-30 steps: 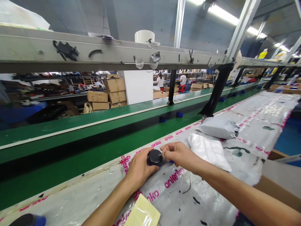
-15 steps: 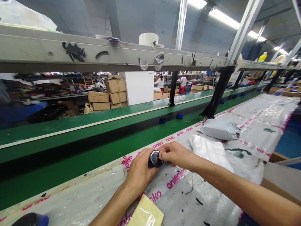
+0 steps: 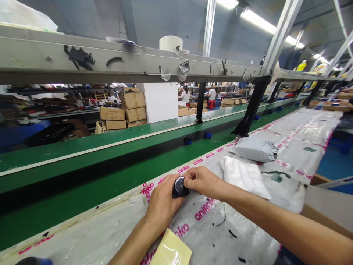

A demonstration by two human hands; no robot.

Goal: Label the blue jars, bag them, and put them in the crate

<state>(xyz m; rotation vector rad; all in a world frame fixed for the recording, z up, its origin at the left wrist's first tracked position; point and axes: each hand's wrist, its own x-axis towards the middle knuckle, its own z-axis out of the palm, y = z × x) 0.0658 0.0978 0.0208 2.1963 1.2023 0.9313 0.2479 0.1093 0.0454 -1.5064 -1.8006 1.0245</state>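
Note:
My left hand (image 3: pixel 163 198) is wrapped round a small black round container (image 3: pixel 181 188), its top face turned up toward me. The fingers of my right hand (image 3: pixel 203 181) are pinched together at the container's upper right edge. Whether they hold anything thin there is hidden. Below my left wrist a yellow sheet or pad (image 3: pixel 173 248) lies on the plastic-covered bench (image 3: pixel 110 228). Part of another dark round piece with a blue side (image 3: pixel 34 261) shows at the bottom left corner.
Beyond the bench runs a green conveyor (image 3: pixel 104 184) with blue-and-black round pieces (image 3: pixel 188 140) on it. A white padded packet (image 3: pixel 245 176) and a grey plastic bag (image 3: pixel 254 149) lie to the right. A metal shelf beam (image 3: pixel 132 60) crosses overhead; a black-wrapped post (image 3: pixel 252 106) stands at the belt.
The view has shifted slightly, moving the background a little left. Both hands keep nearly the same place at the container, the right still pinched at its edge.

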